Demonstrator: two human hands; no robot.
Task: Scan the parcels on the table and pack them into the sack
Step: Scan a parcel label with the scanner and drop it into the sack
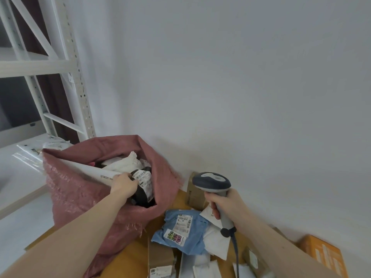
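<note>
A pink woven sack [80,195] stands open at the table's left edge, holding several parcels. My left hand [123,185] reaches into its mouth and grips a black parcel with a white label [145,188]; a long white tube parcel [88,171] lies beside the hand. My right hand [224,205] holds a grey barcode scanner [211,182] upright over the table, with its cable hanging down. Below it lie a blue bag parcel [186,231], white bag parcels [215,243] and a brown box [160,257].
The wooden table [130,255] carries more parcels: a cardboard box [193,193] against the white wall, an orange box [325,255] at the right, small packets at the bottom. White metal shelving [66,63] stands at the left, with flat packets [32,155] on its low shelf.
</note>
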